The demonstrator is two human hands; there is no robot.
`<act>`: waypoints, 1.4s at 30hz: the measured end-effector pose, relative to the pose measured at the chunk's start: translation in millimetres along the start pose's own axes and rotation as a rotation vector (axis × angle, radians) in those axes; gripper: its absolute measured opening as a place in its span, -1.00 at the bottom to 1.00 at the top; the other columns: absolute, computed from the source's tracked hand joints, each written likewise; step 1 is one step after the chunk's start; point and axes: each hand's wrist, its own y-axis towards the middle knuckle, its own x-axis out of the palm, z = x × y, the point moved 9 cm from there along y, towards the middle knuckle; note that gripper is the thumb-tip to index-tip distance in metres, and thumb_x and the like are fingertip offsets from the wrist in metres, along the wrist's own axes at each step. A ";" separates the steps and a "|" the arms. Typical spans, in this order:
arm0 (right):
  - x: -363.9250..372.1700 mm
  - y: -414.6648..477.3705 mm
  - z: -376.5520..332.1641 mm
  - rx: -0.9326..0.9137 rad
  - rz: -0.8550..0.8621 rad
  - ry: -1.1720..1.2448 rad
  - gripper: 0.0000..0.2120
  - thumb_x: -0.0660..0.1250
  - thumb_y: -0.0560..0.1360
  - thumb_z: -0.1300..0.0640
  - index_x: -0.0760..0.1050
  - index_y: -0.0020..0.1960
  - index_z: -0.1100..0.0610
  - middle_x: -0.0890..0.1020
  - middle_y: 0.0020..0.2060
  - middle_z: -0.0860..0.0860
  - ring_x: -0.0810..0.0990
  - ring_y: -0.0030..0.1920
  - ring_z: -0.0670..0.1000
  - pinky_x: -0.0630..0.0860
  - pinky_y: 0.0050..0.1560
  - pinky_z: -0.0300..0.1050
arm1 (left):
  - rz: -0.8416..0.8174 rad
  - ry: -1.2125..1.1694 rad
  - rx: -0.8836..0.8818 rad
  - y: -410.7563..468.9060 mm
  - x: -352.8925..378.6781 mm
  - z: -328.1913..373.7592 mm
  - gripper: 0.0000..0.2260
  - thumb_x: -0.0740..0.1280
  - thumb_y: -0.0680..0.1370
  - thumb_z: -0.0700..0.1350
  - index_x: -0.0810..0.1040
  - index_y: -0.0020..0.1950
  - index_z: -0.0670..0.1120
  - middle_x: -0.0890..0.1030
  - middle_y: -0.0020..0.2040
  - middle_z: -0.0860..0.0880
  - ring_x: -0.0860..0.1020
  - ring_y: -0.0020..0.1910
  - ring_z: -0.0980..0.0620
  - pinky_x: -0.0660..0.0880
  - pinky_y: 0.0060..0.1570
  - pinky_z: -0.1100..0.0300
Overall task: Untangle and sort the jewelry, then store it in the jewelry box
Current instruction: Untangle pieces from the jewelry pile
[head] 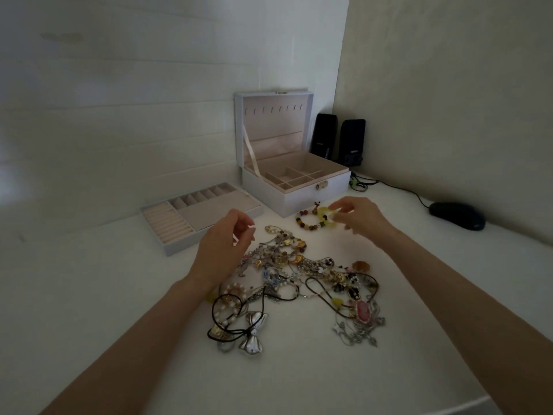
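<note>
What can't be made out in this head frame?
Head view: whether the right hand grips the yellow beaded bracelet; motion blur.
Head view: whether the left hand pinches a thin chain; too small and dim.
Head view: which strands join in the tangled jewelry pile; they overlap.

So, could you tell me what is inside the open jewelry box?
The jewelry box shows bare beige compartments; its front wall hides the nearest compartments' floors.
</note>
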 end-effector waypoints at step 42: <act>42.8 -80.6 -71.9 -0.422 -0.338 0.118 -0.92 0.43 0.44 0.17 0.54 -0.16 0.04 0.55 -0.26 -0.22 0.45 -0.30 -0.22 0.42 -0.21 -0.31 | -0.595 -0.203 -0.181 -9.8 47.3 44.3 -0.68 0.34 0.38 0.17 0.59 -0.07 -0.05 0.68 -0.19 0.02 0.64 -0.16 0.07 0.53 -0.10 0.25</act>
